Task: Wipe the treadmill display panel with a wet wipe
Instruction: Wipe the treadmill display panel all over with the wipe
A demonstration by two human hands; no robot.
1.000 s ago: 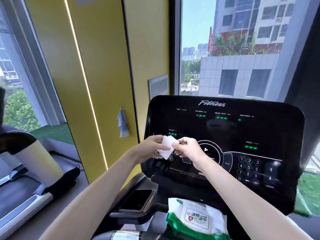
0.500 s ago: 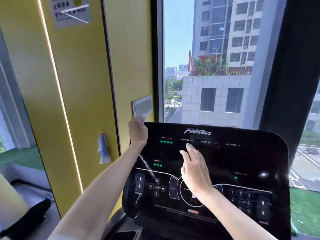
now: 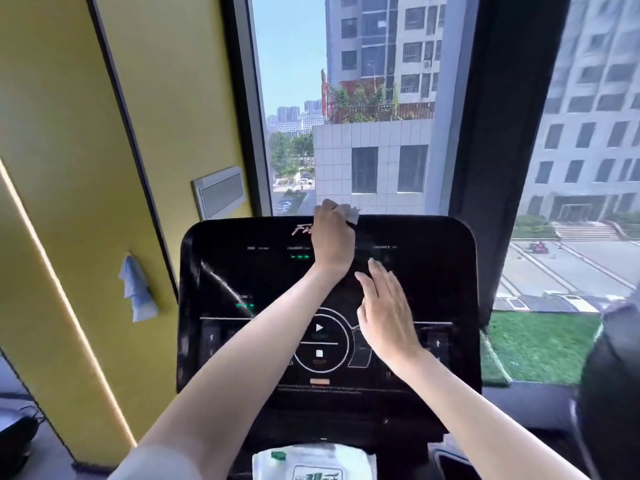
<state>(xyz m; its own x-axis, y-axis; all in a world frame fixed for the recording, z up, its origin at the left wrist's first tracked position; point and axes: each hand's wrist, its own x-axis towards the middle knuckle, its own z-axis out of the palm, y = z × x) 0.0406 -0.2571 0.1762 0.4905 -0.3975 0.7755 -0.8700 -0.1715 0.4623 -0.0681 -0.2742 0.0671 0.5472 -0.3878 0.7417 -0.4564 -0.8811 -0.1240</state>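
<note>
Two hands (image 3: 332, 240) (image 3: 384, 306), one wipe (image 3: 350, 213), one panel (image 3: 433, 271), one pack (image 3: 311, 462) (half-seen).

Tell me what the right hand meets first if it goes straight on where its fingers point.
Likely the left hand, which grips the wet wipe at the top edge of the display panel: the right hand points up and slightly left toward it. Depth unclear: it may touch the panel first.

The glossy black display panel (image 3: 433, 282) stands tilted, a white wet wipe (image 3: 351, 213), seemingly crumpled, at its top edge.
</note>
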